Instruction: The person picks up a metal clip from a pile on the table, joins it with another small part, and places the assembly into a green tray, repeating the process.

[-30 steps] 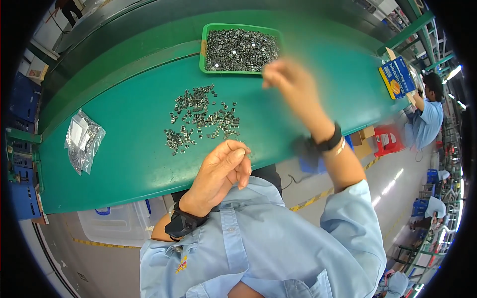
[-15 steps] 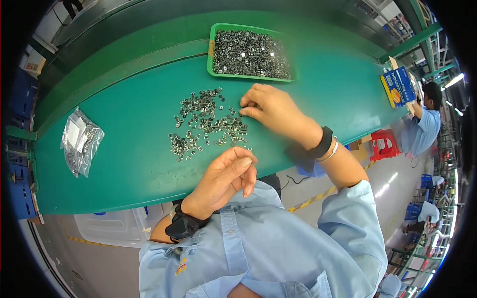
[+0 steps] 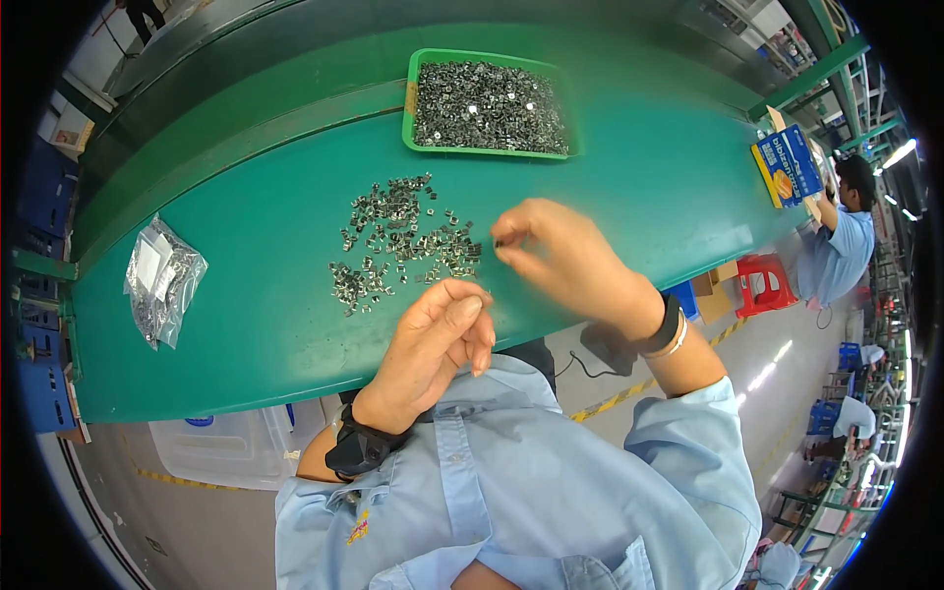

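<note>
Many small shiny metal pieces (image 3: pixel 388 208) lie scattered in a loose patch on the green table (image 3: pixel 265 315). Just right of that patch, my right hand (image 3: pixel 570 258) is raised, with a small dark metal piece (image 3: pixel 499 243) pinched between thumb and fingertips. My left hand (image 3: pixel 431 344) hovers at the near edge of the table, below the patch, its thumb and index finger pressed together. Whatever its fingertips hold, if anything, is too small to make out. The two hands are apart.
A green tray (image 3: pixel 492 151) full of similar pieces stands at the back. On the left lies a clear plastic bag (image 3: pixel 162 285) of parts. A blue and yellow box (image 3: pixel 787 167) sits at the far right, near a co-worker (image 3: pixel 844 246) and a red stool (image 3: pixel 765 285).
My right hand has drawn back from the patch toward me and slightly right, carrying a small metal piece. My left hand has shifted slightly left, its fingers still closed.
</note>
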Demonstrator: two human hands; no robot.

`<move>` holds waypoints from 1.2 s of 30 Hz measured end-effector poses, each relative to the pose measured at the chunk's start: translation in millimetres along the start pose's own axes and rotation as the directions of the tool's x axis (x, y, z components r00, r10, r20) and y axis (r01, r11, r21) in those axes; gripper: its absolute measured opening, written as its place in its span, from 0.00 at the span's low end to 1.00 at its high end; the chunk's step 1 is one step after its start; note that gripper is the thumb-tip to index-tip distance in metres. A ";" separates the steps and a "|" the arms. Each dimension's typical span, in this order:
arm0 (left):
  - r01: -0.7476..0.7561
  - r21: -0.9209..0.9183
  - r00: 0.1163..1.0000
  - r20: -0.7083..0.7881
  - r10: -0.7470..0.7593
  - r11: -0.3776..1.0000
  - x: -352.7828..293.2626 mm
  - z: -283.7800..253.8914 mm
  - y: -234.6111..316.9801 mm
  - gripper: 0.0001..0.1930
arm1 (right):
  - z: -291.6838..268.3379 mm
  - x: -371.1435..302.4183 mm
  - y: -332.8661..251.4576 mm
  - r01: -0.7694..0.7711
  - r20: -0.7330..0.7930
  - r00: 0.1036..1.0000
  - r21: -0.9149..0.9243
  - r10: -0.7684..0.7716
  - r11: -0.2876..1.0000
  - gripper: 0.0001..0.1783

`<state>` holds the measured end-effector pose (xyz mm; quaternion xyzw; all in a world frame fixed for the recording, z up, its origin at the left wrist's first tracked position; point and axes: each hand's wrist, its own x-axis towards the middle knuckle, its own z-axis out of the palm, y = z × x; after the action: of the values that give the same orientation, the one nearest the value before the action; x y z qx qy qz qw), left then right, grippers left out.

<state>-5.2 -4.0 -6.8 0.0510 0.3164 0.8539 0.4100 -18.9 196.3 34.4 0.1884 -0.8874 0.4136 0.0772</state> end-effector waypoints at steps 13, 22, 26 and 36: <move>-0.107 0.298 0.987 -0.086 0.138 0.949 1.1 14.4 -7.7 0.09 | -1.9 -29.9 -33.8 0.332 0.207 0.942 -0.436 -0.266 0.836 0.27; -0.088 0.311 0.990 -0.078 0.117 0.946 -1.1 11.6 -5.4 0.08 | 11.1 -41.8 -24.9 0.188 -0.058 0.978 -0.161 -0.200 0.969 0.12; -0.073 0.319 0.993 -0.066 0.099 0.945 -1.8 10.1 -6.0 0.08 | 16.1 -46.8 -19.4 0.205 -0.150 0.965 -0.076 -0.214 0.976 0.10; -0.067 0.284 0.994 -0.069 0.090 0.957 -3.4 20.0 -5.4 0.09 | 19.7 -52.1 -16.2 0.240 -0.233 0.939 -0.081 -0.253 0.967 0.10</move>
<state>7.5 6.0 6.5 0.0865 0.4484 0.8173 0.3513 35.6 185.9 17.8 0.2442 -0.8511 0.3977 0.2405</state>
